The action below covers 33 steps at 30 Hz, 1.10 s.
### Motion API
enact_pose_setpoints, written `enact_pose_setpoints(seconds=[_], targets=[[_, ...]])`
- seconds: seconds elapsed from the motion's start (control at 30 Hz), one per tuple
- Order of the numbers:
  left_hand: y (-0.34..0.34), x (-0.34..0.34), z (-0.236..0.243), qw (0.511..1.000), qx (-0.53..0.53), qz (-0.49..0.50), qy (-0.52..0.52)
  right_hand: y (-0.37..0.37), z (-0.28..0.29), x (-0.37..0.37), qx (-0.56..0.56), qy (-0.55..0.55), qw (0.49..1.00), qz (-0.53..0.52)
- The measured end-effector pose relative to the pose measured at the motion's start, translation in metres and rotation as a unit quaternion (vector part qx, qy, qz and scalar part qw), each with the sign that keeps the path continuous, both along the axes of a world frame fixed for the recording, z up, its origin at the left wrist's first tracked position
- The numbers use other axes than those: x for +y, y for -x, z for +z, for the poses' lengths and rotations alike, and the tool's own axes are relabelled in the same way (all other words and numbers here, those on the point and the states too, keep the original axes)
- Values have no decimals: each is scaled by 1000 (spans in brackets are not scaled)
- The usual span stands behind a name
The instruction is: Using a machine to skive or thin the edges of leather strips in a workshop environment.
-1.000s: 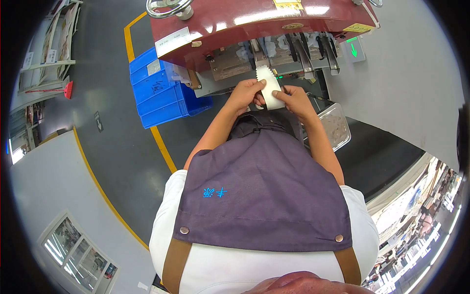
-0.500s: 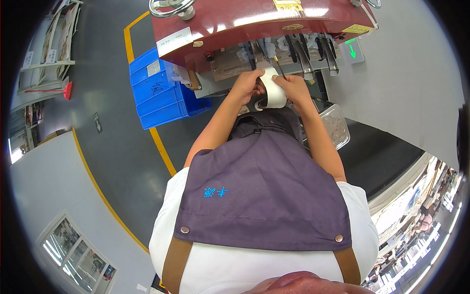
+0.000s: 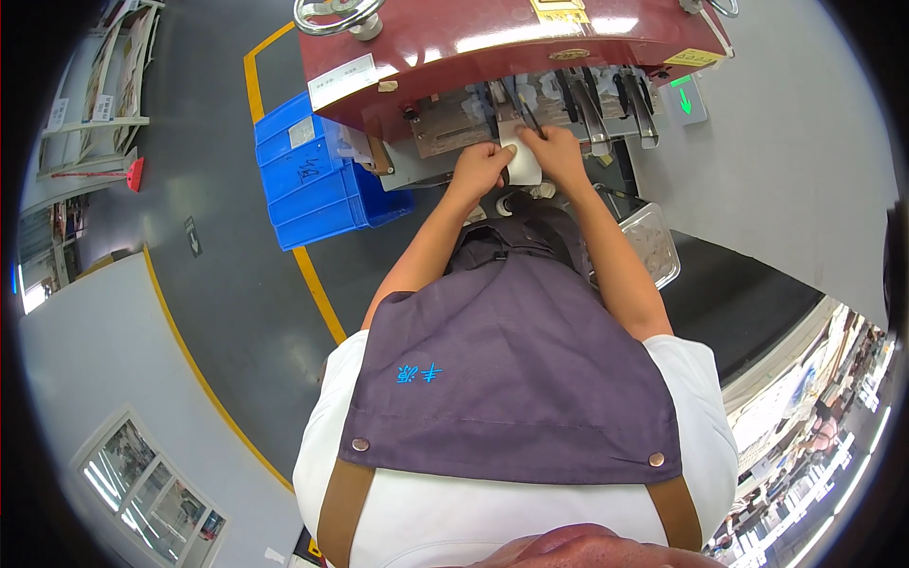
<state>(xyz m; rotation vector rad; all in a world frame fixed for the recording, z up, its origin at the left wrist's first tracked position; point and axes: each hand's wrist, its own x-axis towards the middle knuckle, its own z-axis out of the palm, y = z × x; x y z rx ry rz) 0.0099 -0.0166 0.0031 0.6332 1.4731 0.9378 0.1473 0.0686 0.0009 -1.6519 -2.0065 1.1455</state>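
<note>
A cream-white strip (image 3: 524,168) hangs down from a metal guide channel at the front of a dark red machine (image 3: 473,62). My left hand (image 3: 481,170) is closed on the strip's left edge, thumb on top. On the other side, my right hand (image 3: 556,155) has its fingers bent against the strip's upper right part, close to the channel. A thin dark stick-like piece (image 3: 532,117) runs from the channel to my right fingertips; whether I hold it or it belongs to the machine, I cannot tell. The strip's lower end hangs above my lap.
More metal guide channels (image 3: 592,123) jut out from the machine to the right. A blue plastic crate (image 3: 308,180) stands at the left, a clear plastic bin (image 3: 653,244) at the right. Chrome handwheel (image 3: 341,14) sits at the machine's upper left.
The strip was bowed out in a loop and now hangs flatter and narrower. My right hand has moved up and slightly left, toward the channel; my left hand has moved slightly down.
</note>
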Motion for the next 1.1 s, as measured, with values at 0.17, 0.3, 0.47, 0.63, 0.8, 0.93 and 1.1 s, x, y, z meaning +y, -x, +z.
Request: enact_pose_setpoints(seconds=[0.17, 0.3, 0.47, 0.63, 0.8, 0.93, 1.1], targets=[[-9, 2, -3, 995, 95, 36, -12, -4, 4, -19, 27, -3, 999, -35], [-4, 17, -5, 983, 168, 45, -56, 10, 9, -5, -11, 1, 999, -31], [0, 11, -4, 964, 255, -45, -51, 2, 0, -16, 26, 12, 999, -29], [-2, 22, -2, 958, 283, 2, -55, 13, 11, 1, -29, 0, 999, -13], [6, 16, -13, 944, 321, 2, -80, 8, 29, -9, -12, -86, 996, -10], [11, 16, -5, 956, 283, 9, -76, 10, 47, -7, -21, -275, 957, 96], [17, 18, 4, 983, 180, 21, -42, 28, 66, -4, -122, -232, 951, 164]])
